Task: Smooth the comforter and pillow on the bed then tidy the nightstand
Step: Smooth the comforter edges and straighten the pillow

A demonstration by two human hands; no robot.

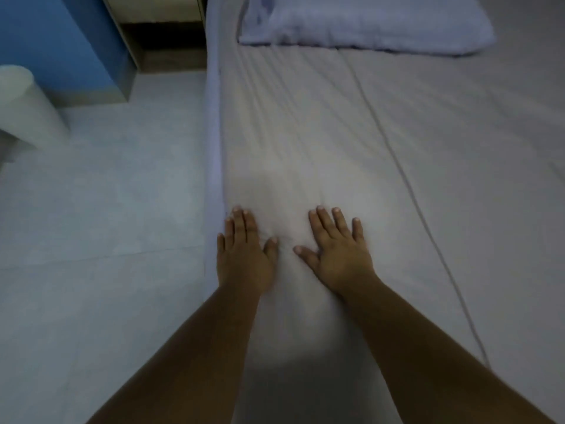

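A pale comforter (321, 133) covers the bed, with long creases running toward the pillow and a raised seam on the right. My left hand (244, 255) lies flat on it beside the bed's left edge, fingers spread. My right hand (339, 249) lies flat a little to the right, palm down, fingers apart. Neither hand holds anything. A light lavender pillow (367, 22) rests at the head of the bed, at the top. A wooden nightstand (165, 29) stands at the top left beside the bed; only its lower part shows.
A light tiled floor (101, 209) fills the left half. A white cylindrical bin (27, 105) stands at the far left. A blue panel (55, 41) rises behind it, next to the nightstand.
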